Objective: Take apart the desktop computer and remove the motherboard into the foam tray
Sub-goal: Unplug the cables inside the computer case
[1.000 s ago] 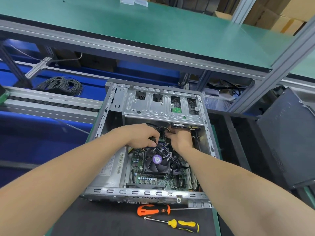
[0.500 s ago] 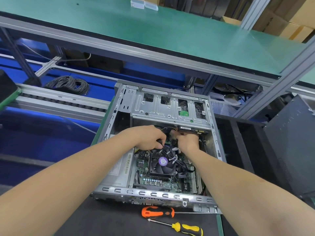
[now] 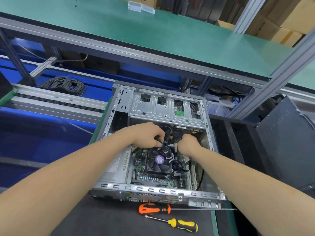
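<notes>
Left hand (image 3: 146,135) pinches cable (image 3: 159,139) — (end hidden)

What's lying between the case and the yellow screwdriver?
An orange screwdriver lies on the mat between the case and the yellow screwdriver, shaft pointing right; the head view shows it.

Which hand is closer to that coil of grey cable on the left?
Left. The left hand is inside the open metal computer case, right of the grey cable coil; the right hand is farther right.

No text legible; purple fan sticker (image 3: 159,160), barcode label (image 3: 125,160): print too small, blurred
</notes>
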### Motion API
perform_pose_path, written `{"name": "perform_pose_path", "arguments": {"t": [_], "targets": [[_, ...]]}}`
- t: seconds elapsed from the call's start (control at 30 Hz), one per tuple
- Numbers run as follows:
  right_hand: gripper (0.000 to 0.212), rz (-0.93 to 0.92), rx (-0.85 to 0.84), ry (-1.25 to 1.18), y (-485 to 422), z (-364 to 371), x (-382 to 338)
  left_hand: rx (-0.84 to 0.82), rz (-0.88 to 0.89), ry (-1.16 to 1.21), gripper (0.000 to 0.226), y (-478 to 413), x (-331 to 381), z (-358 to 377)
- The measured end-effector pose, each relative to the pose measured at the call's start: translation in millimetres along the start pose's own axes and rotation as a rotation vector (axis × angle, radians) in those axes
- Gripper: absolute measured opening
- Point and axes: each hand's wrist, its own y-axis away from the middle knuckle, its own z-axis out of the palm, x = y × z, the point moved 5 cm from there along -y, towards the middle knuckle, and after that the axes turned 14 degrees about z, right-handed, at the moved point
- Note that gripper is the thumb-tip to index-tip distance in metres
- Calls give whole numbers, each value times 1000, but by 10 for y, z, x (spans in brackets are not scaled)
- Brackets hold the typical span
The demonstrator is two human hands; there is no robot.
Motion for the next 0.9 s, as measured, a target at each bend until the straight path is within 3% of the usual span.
{"name": "perform_pose_path", "arguments": {"t": [0.1,0.17,0.23,0.37,0.6,0.9], "targets": [[42,-105,91,254,106,43,155,53,23,45,7,38,13,-26],[33,-125,113,500,186,112,242,58,30,69,6,50,20,-28],[29,-73,107,467,218,68,214,52,22,90,6,51,21,-25],[45,-74,137,400,161,-3,135,40,-14,115,7,56,20,-24],[43,-124,205,579,83,65,65,12,27,76,8,35,72,-21],[35,-352,219,989,4,284,-168,-31,91,-20,14,9,71,8]]}}
